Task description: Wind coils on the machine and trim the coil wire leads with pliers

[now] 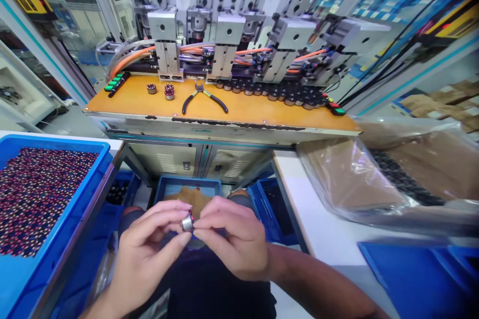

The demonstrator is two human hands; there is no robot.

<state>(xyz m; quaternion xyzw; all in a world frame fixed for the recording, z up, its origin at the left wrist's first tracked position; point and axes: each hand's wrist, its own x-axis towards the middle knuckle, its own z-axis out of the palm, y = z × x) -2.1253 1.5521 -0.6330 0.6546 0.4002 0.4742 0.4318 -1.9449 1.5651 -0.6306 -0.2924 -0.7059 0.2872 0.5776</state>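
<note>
Above my lap, between the two side tables, I have a small silvery metal cylinder (187, 224) with a reddish end, tilted in the air. My left grip (140, 251) is closed down to the part's width, its thumb below and its fingers above, holding the piece by its side. My right grip (239, 239) is drawn in to a narrow pinch, thumb and forefinger nearly together against the cylinder's right edge; whether it has hold of that edge or only presses on it, I cannot tell.

Ahead of me, on the orange table (134, 104), lie pliers (200, 89) with black-and-yellow handles spread toward me. Left of them sit three small red-topped parts (169, 94), two close together and one apart. To their right, dark-topped metal cylinders (277, 93) crowd in a row at the foot of a machine (231, 30) with upright metal blocks and orange hoses.

At my left, a blue tray (95, 145) is filled with small red-and-black pieces (45, 194). On the white table (290, 172) at my right rests a clear plastic bag (337, 179) around brown cardboard, with dark parts inside.
</note>
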